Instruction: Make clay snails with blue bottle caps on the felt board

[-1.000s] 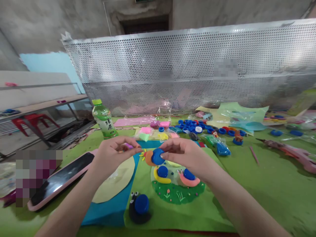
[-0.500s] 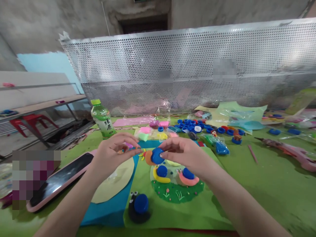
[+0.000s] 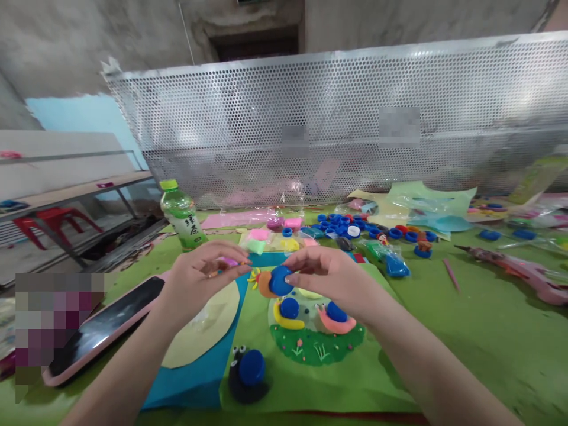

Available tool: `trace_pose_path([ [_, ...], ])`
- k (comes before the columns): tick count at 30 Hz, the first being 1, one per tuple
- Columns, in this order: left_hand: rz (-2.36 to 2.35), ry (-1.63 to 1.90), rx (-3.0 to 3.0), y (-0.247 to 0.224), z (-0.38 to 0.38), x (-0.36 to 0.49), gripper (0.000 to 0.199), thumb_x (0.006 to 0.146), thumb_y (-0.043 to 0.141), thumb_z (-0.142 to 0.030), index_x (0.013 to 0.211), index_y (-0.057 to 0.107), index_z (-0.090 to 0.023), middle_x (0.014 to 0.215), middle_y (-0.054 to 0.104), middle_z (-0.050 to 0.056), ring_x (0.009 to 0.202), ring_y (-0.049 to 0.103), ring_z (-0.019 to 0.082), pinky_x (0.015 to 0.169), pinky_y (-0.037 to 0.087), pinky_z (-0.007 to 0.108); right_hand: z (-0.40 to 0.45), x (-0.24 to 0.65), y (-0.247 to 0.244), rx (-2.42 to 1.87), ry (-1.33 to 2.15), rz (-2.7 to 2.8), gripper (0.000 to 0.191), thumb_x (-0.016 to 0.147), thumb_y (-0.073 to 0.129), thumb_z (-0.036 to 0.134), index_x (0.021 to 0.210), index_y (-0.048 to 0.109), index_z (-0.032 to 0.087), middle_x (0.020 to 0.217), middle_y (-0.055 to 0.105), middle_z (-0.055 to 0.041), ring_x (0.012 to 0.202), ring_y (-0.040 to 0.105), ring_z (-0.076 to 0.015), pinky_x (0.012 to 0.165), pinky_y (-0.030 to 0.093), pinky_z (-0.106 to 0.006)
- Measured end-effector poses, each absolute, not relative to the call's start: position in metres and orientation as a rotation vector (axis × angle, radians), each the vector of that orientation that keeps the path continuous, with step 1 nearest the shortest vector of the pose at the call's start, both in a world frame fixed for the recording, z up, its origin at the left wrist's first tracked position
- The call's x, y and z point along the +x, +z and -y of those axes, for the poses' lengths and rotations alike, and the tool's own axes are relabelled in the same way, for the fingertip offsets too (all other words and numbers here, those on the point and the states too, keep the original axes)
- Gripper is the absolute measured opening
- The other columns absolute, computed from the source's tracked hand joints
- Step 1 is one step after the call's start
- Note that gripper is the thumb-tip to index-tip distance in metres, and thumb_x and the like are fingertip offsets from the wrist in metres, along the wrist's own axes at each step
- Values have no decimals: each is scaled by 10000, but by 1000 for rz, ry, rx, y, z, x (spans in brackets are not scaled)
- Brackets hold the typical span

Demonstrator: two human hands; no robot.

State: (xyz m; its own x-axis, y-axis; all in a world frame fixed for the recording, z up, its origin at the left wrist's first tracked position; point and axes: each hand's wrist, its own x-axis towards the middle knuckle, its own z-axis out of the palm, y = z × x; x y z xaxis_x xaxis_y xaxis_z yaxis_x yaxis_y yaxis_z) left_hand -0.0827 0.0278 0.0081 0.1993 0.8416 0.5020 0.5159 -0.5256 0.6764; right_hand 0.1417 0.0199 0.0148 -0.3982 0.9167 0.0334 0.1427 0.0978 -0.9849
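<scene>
In my right hand [image 3: 326, 275], thumb and fingers grip a clay snail by its blue bottle-cap shell [image 3: 281, 280]. The snail's orange body [image 3: 265, 284] points left, with yellow feelers at its head. My left hand [image 3: 210, 267] is just left of the feelers, thumb and forefinger pinched together. A tiny orange speck shows at those fingertips, too small to name. Below lies a green sheet [image 3: 355, 387] with a round meadow picture [image 3: 317, 343]. On it sit a yellow snail [image 3: 288, 322] and a pink snail [image 3: 339, 324], both with blue cap shells. A black snail [image 3: 246, 378] rests at the sheet's lower left.
A phone [image 3: 106, 328] and a cream paper disc [image 3: 199, 337] lie to the left, a green tea bottle [image 3: 181, 216] behind. Blue bottle caps [image 3: 339, 225] and bagged clay [image 3: 396, 264] are at the back. A pink glue gun [image 3: 519, 272] lies right, before a perforated metal panel [image 3: 266, 130].
The whole view has shifted slightly to the left. Both hands keep nearly the same pose, and the orange snail stays in the right hand.
</scene>
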Motion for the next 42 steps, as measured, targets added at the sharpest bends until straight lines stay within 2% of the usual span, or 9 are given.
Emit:
trace_pose_path([
  [4, -1291, 1269, 2101, 7, -28, -85, 71, 663, 677, -284, 687, 622, -246, 798, 641, -1, 807, 607, 154, 637, 521, 221, -20, 142, 14, -1047, 1362, 1668, 130, 709, 667, 167, 829, 617, 165, 810, 643, -14, 748, 592, -101, 662, 479, -208],
  [10, -1482, 1200, 2045, 14, -22, -81, 171, 738, 596, -308, 885, 682, -295, 905, 695, 12, 823, 640, 172, 652, 555, 236, -20, 144, 13, -1031, 1352, 1682, 144, 713, 668, 207, 842, 616, 172, 826, 641, -20, 766, 594, -114, 663, 484, -223],
  [15, -1493, 1280, 1885, 15, -20, -78, 308, 679, 654, -293, 986, 657, -270, 828, 710, 6, 789, 657, 181, 704, 569, 284, -21, 145, 13, -1008, 1358, 1676, 151, 709, 671, 213, 845, 615, 178, 830, 639, -20, 772, 598, -120, 671, 490, -235],
  [18, -1485, 1303, 1861, 14, -22, -79, 277, 632, 689, -264, 908, 678, -237, 825, 693, 4, 778, 644, 171, 719, 566, 281, -21, 145, 14, -1011, 1349, 1683, 149, 707, 672, 210, 841, 617, 177, 820, 637, -22, 767, 597, -123, 671, 491, -242],
  [24, -1446, 1274, 1941, 15, -24, -82, 289, 616, 697, -235, 903, 664, -240, 680, 608, -28, 654, 592, 119, 553, 526, 190, -20, 146, 15, -1025, 1346, 1682, 157, 707, 673, 226, 846, 619, 178, 819, 636, -19, 772, 592, -122, 671, 484, -238],
  [29, -1551, 1266, 1849, 18, -21, -78, 237, 648, 682, -264, 885, 681, -257, 779, 698, -11, 727, 637, 137, 606, 534, 198, -22, 148, 15, -1025, 1322, 1658, 159, 701, 674, 226, 839, 616, 172, 803, 633, -20, 757, 589, -117, 667, 477, -233],
  [34, -1596, 1151, 1846, 21, -18, -76, 162, 694, 638, -305, 842, 693, -266, 833, 718, 4, 776, 655, 172, 578, 541, 219, -26, 151, 13, -1022, 1272, 1686, 196, 721, 657, 290, 876, 615, 178, 845, 634, -38, 768, 587, -131, 660, 471, -249],
  [38, -1512, 1230, 1815, 17, -21, -78, 102, 654, 674, -280, 751, 676, -246, 822, 712, 5, 758, 655, 159, 592, 539, 216, -26, 153, 12, -1014, 1267, 1685, 202, 722, 654, 305, 880, 614, 185, 877, 635, -38, 802, 589, -139, 689, 473, -259],
  [42, -1451, 1281, 1925, 14, -26, -83, 86, 609, 700, -257, 659, 641, -221, 829, 691, 13, 742, 638, 169, 523, 515, 208, -24, 153, 15, -1042, 1257, 1680, 176, 716, 660, 263, 864, 618, 179, 846, 639, -34, 767, 589, -129, 667, 471, -246],
])
